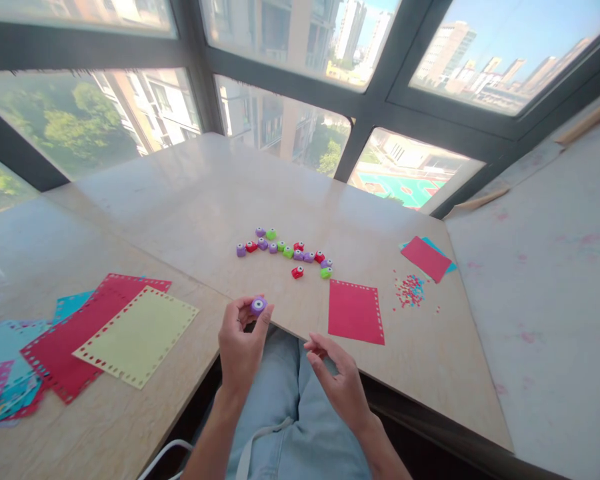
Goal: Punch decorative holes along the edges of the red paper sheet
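Note:
My left hand holds a small purple paper punch between thumb and fingers, just above the table's near edge. My right hand hovers over my lap with fingers loosely apart and nothing in it, just below a red paper sheet with punched holes along its edges. Several more small punches in purple, red and green lie in a loose row on the table beyond my hands.
A yellow punched sheet lies on red and blue sheets at the left. A red sheet on a blue one sits at right, beside scattered confetti. The tabletop runs back to large windows.

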### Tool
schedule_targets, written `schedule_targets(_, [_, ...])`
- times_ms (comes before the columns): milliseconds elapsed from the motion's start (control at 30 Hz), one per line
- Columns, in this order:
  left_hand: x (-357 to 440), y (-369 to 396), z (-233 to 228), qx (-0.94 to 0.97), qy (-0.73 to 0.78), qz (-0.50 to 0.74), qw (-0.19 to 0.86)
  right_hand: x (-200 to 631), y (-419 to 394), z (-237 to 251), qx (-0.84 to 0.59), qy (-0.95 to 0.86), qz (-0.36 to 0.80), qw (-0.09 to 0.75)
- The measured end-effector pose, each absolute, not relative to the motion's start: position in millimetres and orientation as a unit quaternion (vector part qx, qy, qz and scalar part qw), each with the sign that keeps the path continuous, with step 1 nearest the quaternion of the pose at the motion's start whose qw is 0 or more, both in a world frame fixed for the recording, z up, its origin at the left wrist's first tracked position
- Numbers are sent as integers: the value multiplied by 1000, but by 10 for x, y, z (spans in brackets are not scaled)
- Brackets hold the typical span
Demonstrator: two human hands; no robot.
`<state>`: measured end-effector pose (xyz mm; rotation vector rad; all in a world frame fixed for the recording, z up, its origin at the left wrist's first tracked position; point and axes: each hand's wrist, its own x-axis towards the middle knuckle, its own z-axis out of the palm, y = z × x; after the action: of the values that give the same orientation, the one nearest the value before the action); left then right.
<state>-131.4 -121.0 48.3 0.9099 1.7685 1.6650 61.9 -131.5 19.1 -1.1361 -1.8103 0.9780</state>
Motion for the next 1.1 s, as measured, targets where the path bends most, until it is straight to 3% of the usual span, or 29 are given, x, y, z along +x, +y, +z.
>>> schedule_targets(133, [-1626,-1158,451,457,739,484,103,748,-1401,-20,-453,-710,424,334])
schedule_targets(333, [-1881,-1124,396,524,761,382,10,925,-1542,-213,-467,-703,469,260])
schedule_targets(600, [-1942,-994,173,544,816,191,39,850,-1492,-183,-465,-711,474,231])
schedule_targets(933, [-1981,-976,98,542,780,314,10,787,-1485,-204,-462,-739,448,202])
schedule_targets(1100, [-2040,-901,-39,579,765,282,-13,781,-1492,-248,-471,-745,438,176])
